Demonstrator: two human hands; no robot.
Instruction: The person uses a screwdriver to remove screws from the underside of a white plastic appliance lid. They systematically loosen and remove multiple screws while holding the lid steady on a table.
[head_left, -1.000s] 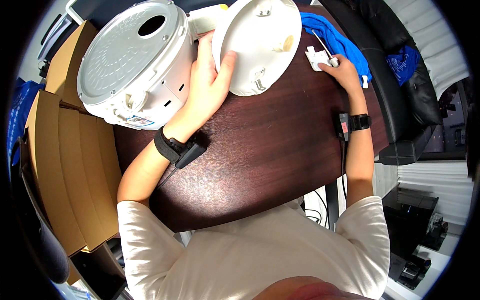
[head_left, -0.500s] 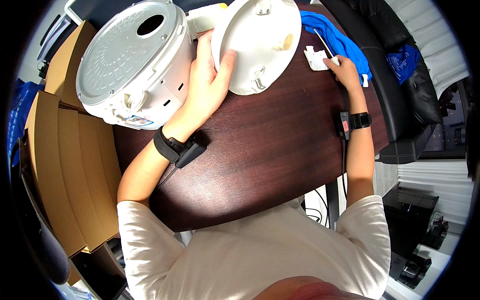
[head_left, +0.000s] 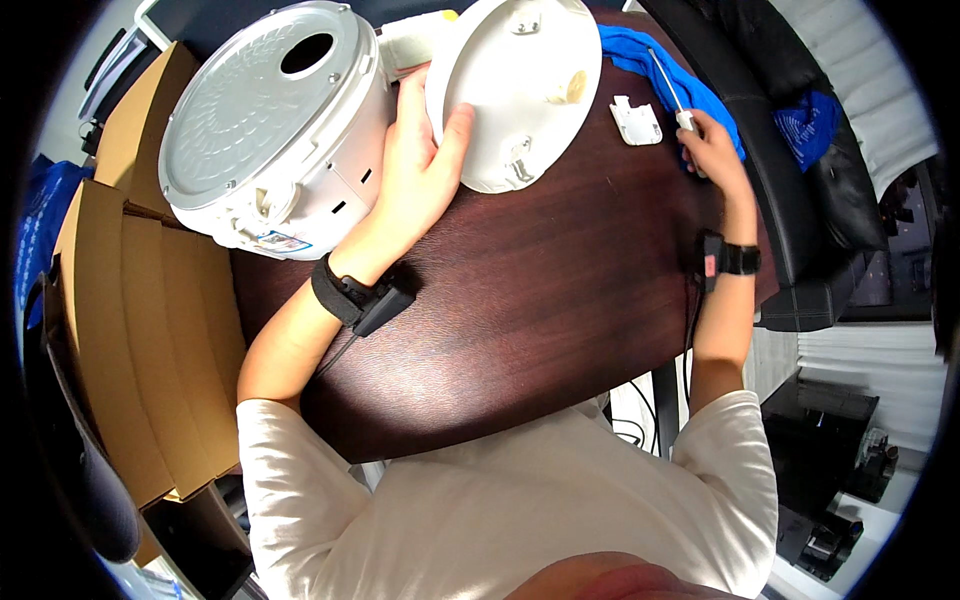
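My left hand (head_left: pixel 418 165) grips the edge of a round white plastic cover (head_left: pixel 545 110), its thumb on the hollow inner face and the other fingers partly hidden behind. The cover stands tilted beside a white round appliance (head_left: pixel 330 185) that looks like a rice cooker, with a silver metal disc (head_left: pixel 245 105) on the side facing me. In my right hand (head_left: pixel 712 150) is a screwdriver (head_left: pixel 668 80) with a pale handle, its thin shaft pointing away over a blue cloth (head_left: pixel 690 85). Left of that hand, a small white plastic piece (head_left: pixel 637 122) lies on the table.
The dark brown table (head_left: pixel 500 300) has a curved near edge. A cardboard box (head_left: pixel 150 340) stands along its left side. Beyond the right edge is a black sofa (head_left: pixel 770 140) with a blue bag (head_left: pixel 806 128) on it. A white block-like object (head_left: pixel 415 40) sits behind the cover.
My right hand has moved right and slightly nearer, away from the small white piece, which has shifted a little. The screwdriver shaft shows more plainly. My left hand and the cover are nearly still.
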